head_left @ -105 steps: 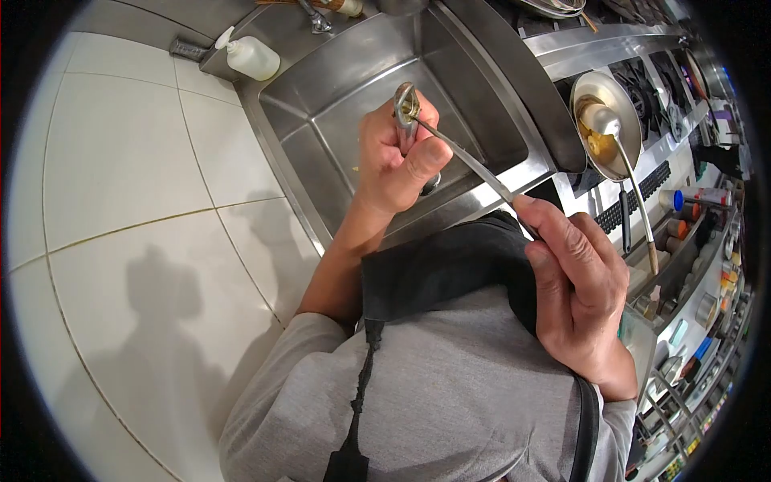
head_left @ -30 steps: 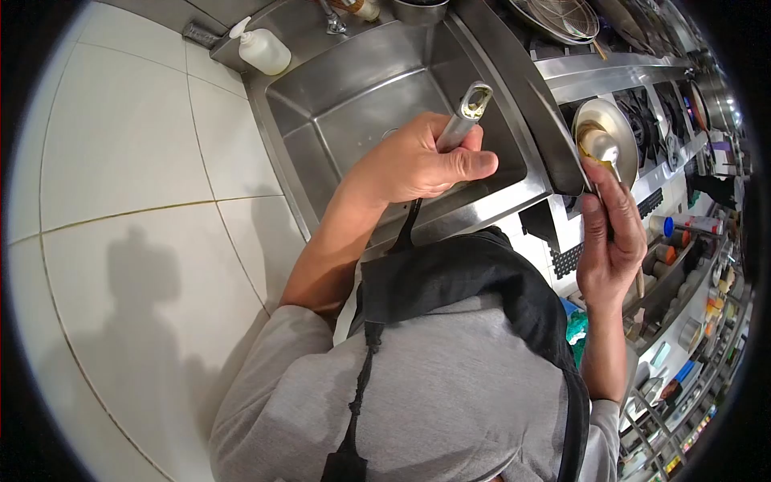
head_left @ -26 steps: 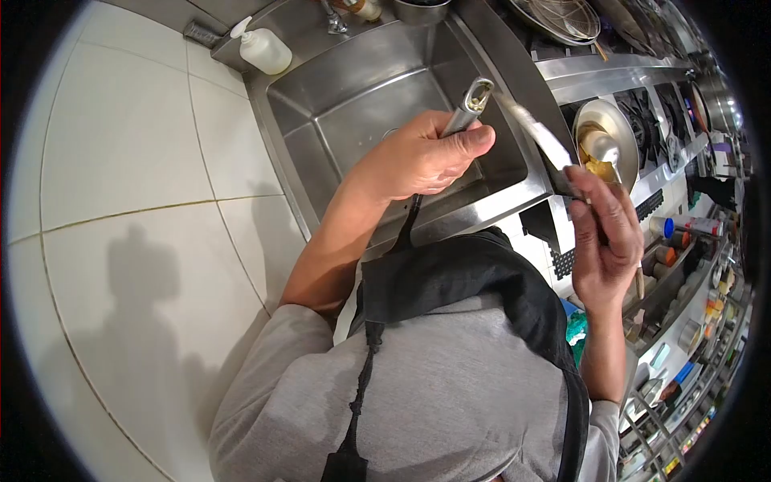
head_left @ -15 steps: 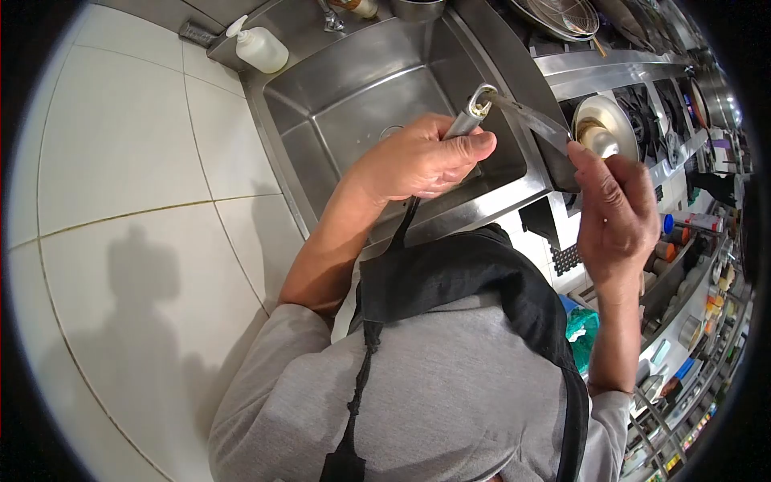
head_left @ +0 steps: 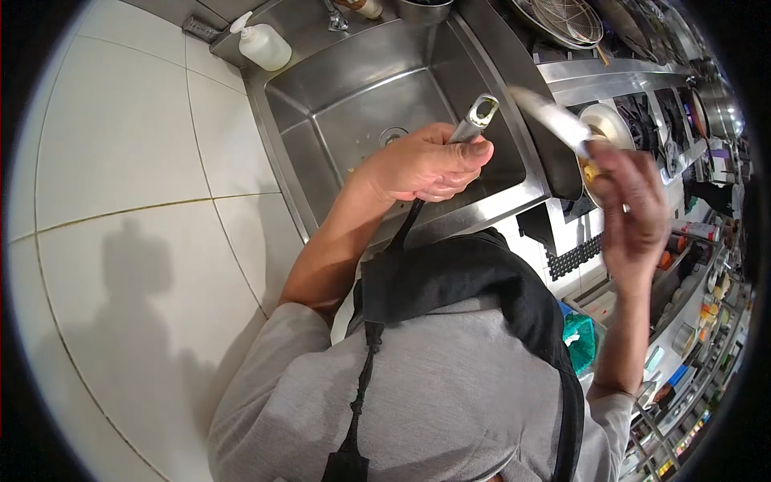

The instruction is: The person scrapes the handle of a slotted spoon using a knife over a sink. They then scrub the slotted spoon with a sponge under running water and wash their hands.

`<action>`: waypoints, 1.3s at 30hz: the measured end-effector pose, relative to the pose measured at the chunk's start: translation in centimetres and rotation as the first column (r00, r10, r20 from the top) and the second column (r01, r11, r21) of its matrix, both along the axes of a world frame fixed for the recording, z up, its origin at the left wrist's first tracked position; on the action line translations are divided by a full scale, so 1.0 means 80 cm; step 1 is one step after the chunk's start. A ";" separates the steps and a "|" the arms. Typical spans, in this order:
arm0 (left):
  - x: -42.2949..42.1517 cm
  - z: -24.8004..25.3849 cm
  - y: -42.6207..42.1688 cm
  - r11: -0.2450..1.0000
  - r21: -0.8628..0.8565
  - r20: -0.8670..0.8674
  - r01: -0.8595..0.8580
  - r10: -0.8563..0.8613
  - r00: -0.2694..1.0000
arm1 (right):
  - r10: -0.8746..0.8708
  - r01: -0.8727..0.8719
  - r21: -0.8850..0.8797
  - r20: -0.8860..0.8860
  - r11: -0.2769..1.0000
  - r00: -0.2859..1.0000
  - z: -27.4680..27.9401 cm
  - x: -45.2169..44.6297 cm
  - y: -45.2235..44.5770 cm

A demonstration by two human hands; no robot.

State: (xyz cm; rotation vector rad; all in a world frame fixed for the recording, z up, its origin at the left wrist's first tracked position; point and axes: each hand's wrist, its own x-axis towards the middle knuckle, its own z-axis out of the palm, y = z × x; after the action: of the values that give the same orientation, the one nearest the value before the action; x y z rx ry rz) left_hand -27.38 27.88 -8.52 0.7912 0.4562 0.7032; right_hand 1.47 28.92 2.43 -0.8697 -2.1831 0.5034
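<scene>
My left hand [head_left: 430, 165] is closed around a metal utensil handle [head_left: 474, 120], whose looped end points up and right over the sink. Some pale and greenish residue sits in that loop. At the right, my right hand [head_left: 630, 197] pinches a knife [head_left: 554, 120], its blade smeared by motion and pointing up and left. The blade is apart from the loop. Behind my right hand, a metal pan [head_left: 609, 124] with something yellow in it is partly hidden.
A steel sink [head_left: 361, 96] lies beyond my left hand. The white pump bottle [head_left: 265, 48] stands at its far left corner, near the tap [head_left: 336, 18]. At the upper right, a round strainer [head_left: 570, 20] rests by the stove. A green bag [head_left: 580, 341] hangs low at the right.
The knife has left the loop, and my right hand has moved right and slightly down with it. My left hand stays over the sink, the loop a little lower.
</scene>
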 end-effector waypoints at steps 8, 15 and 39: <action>0.006 0.004 -0.004 0.997 0.004 0.002 0.076 -0.076 0.997 | -0.329 0.327 0.141 -0.007 0.935 0.944 -0.068 -0.030 0.011; 0.008 0.001 0.000 0.997 -0.027 0.057 0.070 -0.069 0.996 | -0.225 0.226 0.000 0.065 0.974 0.972 -0.052 -0.018 0.001; -0.024 -0.006 0.012 0.992 -0.123 0.142 0.030 -0.012 0.990 | -0.250 0.250 -0.004 -0.050 0.968 0.967 -0.091 -0.071 0.038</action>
State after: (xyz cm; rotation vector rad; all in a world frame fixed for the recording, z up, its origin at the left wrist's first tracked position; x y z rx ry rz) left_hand -29.27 28.82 -9.04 0.6232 0.3594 0.6988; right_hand -4.21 32.00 -4.83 -1.1006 -1.9917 0.3931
